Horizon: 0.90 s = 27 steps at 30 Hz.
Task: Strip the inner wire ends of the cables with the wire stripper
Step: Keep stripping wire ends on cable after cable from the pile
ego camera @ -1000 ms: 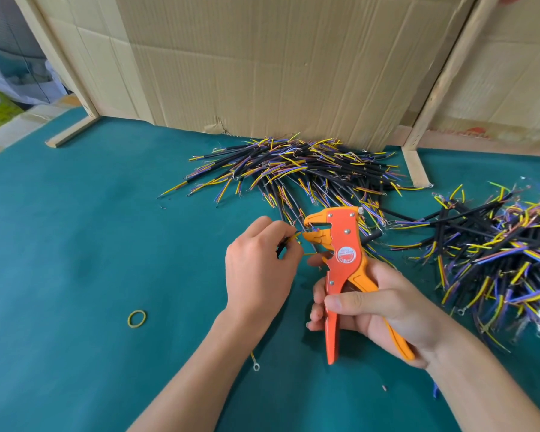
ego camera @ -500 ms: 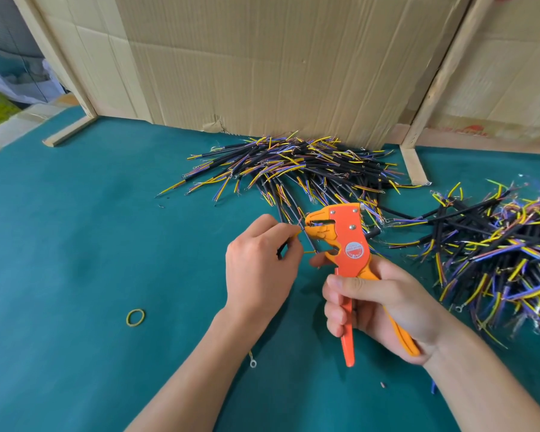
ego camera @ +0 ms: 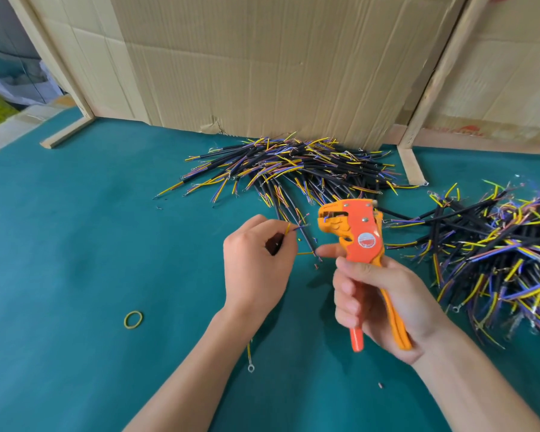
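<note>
My right hand (ego camera: pixel 384 300) grips the handles of the orange wire stripper (ego camera: pixel 360 241), squeezed together, with its jaws pointing left and a short bit of blue and yellow insulation inside them. My left hand (ego camera: pixel 258 266) pinches a short black cable (ego camera: pixel 289 230) whose yellow and purple inner wires stick out toward the jaws, a small gap away. A pile of black cables (ego camera: pixel 293 169) with yellow and purple ends lies behind the hands. A second cable pile (ego camera: pixel 505 257) lies to the right.
The green table mat (ego camera: pixel 75 244) carries a yellow rubber band (ego camera: pixel 133 319) at the left and a loose yellow wire with a ring terminal (ego camera: pixel 250 360) under my left forearm. A cardboard wall (ego camera: pixel 262 63) and wooden strips (ego camera: pixel 410 165) stand behind the piles.
The wires have come out of the stripper's jaws. My right hand has raised the stripper and moved it right, and my left hand has drawn the cable back to the left.
</note>
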Available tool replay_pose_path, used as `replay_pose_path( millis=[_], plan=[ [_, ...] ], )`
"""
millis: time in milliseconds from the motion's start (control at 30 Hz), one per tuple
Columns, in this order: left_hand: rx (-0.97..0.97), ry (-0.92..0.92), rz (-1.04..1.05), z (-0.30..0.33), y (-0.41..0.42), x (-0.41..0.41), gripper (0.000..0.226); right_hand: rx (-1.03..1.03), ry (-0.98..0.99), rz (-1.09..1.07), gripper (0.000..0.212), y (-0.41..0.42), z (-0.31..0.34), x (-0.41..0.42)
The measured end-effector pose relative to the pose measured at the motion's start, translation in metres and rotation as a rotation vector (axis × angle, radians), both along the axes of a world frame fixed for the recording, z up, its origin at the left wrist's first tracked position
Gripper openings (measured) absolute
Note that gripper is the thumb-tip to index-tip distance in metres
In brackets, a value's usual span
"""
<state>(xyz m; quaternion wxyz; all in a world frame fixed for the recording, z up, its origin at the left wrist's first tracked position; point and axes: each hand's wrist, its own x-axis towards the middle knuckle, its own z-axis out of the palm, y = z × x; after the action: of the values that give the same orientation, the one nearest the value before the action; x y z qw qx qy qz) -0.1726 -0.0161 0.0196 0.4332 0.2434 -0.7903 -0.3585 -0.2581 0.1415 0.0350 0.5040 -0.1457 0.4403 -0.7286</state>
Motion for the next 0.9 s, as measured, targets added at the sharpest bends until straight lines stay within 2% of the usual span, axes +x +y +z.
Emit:
replay_pose_path(
  millis=[100,233,433,633,833,900],
  plan=[
    [0.153,0.026,-0.003,0.001,-0.002,0.0,0.011,-0.025,0.003,-0.005,0.047,0.006,0.002,-0.01],
    [0.259,0.014,-0.008,0.001,-0.003,-0.001,0.016,-0.018,0.015,0.063,0.063,0.011,0.001,-0.014],
    [0.339,0.019,-0.084,-0.001,-0.006,-0.002,0.021,0.0,0.002,-0.034,0.061,0.007,-0.001,-0.015],
    [0.609,0.071,-0.26,-0.001,-0.01,-0.004,0.016,0.003,0.098,-0.105,0.056,0.008,-0.003,-0.019],
    [0.61,0.04,-0.284,-0.003,-0.008,-0.006,0.019,0.02,0.106,-0.022,0.054,0.012,-0.003,-0.02],
    [0.602,0.041,-0.28,-0.005,-0.008,-0.005,0.018,0.022,0.13,-0.073,0.057,0.01,-0.005,-0.018]
  ],
)
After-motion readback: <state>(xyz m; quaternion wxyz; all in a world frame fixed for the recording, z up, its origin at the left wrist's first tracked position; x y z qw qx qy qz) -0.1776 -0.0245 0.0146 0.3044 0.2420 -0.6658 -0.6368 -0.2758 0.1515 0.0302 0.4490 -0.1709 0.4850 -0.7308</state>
